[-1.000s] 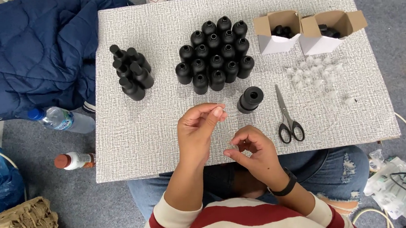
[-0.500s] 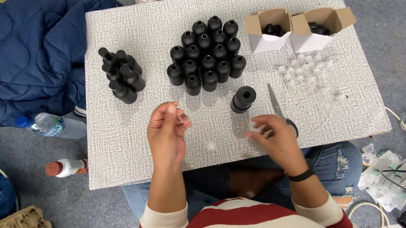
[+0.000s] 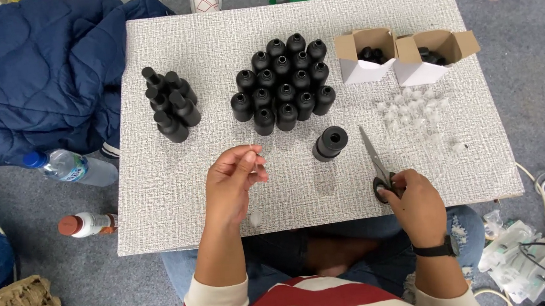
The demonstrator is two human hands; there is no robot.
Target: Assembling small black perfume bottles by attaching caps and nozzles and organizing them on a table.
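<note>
Two bare hands work over a grey worktop (image 3: 179, 199). Nearest the scissors (image 3: 377, 167), the right hand (image 3: 416, 203) has its grip closed on the scissor handles. Left of the scissors, the left hand (image 3: 233, 182) pinches something small and clear, fingers together. Just beyond the scissors lies one black bottle (image 3: 330, 143); farther off stands a cluster of black bottles (image 3: 283, 84).
</note>
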